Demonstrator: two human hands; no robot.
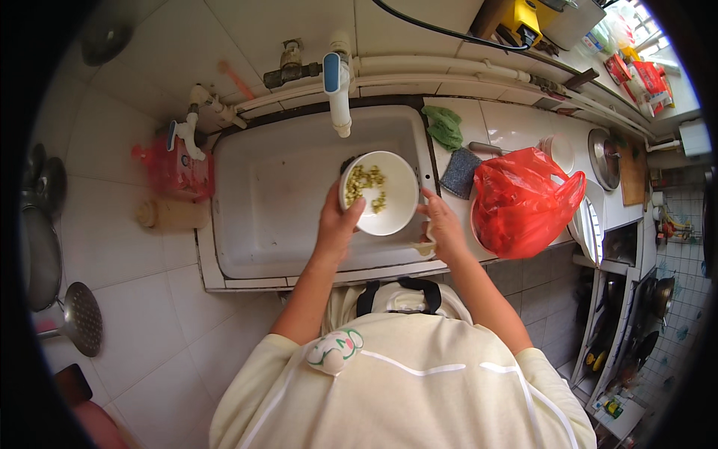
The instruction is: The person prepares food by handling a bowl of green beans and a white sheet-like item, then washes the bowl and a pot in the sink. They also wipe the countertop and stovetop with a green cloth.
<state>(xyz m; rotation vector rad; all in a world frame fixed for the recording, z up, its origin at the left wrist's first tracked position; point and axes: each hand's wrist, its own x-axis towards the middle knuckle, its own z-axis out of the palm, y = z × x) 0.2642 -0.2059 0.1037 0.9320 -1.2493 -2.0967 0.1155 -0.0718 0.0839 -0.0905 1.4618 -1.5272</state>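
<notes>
A white bowl (401, 196) is tilted over the right part of the white sink (269, 191). Small yellow-green pieces (364, 182) of food cling to its inside, mostly on the left. My left hand (336, 219) grips the bowl's left side, with the thumb over the rim. At the bowl's right side is my right hand (443, 224), its fingertips close to the rim. Whether they touch the bowl or hold something small cannot be made out. A pale beige patch (424, 247) shows below that hand on the sink's front edge. Above the bowl hangs a white tap (339, 106) with a blue handle.
On the right counter lie a green cloth (444, 126), a grey scouring pad (461, 173) and a full red plastic bag (524, 202). A pot lid (604, 157) is farther right. Left of the sink are a red container (182, 168) and a bottle (174, 214). A skimmer (83, 320) hangs at the left.
</notes>
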